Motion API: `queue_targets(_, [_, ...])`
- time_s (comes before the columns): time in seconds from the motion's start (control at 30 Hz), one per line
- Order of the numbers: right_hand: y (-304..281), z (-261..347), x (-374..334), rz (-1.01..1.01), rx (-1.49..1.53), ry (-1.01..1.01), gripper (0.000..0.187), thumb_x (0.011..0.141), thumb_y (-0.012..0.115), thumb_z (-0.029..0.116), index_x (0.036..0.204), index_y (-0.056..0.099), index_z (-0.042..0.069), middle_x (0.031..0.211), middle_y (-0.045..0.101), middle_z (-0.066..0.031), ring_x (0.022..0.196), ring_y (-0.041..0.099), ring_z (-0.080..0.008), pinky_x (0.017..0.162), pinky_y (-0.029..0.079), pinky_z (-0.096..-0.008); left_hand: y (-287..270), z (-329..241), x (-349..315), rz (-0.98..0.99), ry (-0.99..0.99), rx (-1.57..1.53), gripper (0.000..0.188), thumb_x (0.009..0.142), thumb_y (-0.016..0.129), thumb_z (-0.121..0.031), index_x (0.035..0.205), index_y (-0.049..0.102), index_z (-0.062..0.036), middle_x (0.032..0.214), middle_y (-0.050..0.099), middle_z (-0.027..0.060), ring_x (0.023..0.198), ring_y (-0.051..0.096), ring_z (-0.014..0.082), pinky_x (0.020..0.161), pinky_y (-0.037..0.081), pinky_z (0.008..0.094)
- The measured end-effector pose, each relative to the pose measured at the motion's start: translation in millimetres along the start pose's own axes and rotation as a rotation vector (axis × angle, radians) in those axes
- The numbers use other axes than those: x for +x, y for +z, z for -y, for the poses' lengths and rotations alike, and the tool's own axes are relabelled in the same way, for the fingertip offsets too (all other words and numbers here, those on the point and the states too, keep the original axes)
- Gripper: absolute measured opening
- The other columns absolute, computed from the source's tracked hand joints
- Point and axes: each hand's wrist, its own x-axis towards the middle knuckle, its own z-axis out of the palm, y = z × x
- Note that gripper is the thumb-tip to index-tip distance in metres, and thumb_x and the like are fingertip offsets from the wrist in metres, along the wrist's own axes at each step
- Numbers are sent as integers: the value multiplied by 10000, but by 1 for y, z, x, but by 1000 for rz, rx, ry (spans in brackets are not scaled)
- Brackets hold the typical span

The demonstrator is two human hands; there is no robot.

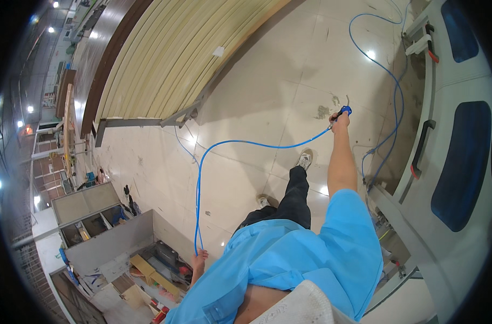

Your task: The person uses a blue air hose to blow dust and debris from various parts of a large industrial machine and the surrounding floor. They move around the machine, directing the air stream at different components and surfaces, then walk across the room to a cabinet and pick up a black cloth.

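Note:
My right hand (340, 120) is stretched out ahead over the floor, closed around a blue air gun (347, 110). From the gun's handle a blue hose (251, 142) runs left in a curve, then drops down to my left hand (199, 260). That hand, low at my left side, has its fingers closed on the hose, where two strands come together. Part of the left hand is hard to make out. A thinner part of the hose goes from there toward the stacked panels.
A stack of pale yellow panels (176, 59) rests on a metal frame (132, 123) at the upper left. More hose (398, 102) lies looped on the right, beside a large grey machine (445, 92) with dark windows. Drawers of tools (95, 224) and an open bin (159, 270) stand at lower left.

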Motion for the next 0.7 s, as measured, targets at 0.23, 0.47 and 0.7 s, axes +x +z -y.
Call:
queue_targets(0.23, [-67,-104,-25,29,-256,143,367,1036,425,375,811,452,86,596,487,-60,453,482,-201,435,468,-390,-21,111,-11,19,182,-39,423,1056,496,-344,909,647,23,783,665,76,697,611,131,641,493,273])
queue_targets(0.47, [-181,-310,-128,10,-542,457,208,956,575,244,806,517,111,590,470,-40,453,468,-172,432,426,-339,-52,218,-54,-153,53,48,418,1047,503,-333,876,652,18,751,658,70,691,604,134,649,485,296])
queue_targets(0.7, [-157,-419,-224,179,-685,609,311,1006,533,359,848,467,99,569,442,-45,440,454,-182,407,418,-340,-74,295,-78,-311,57,100,449,1034,502,-366,840,657,8,703,644,84,678,608,150,642,482,335])
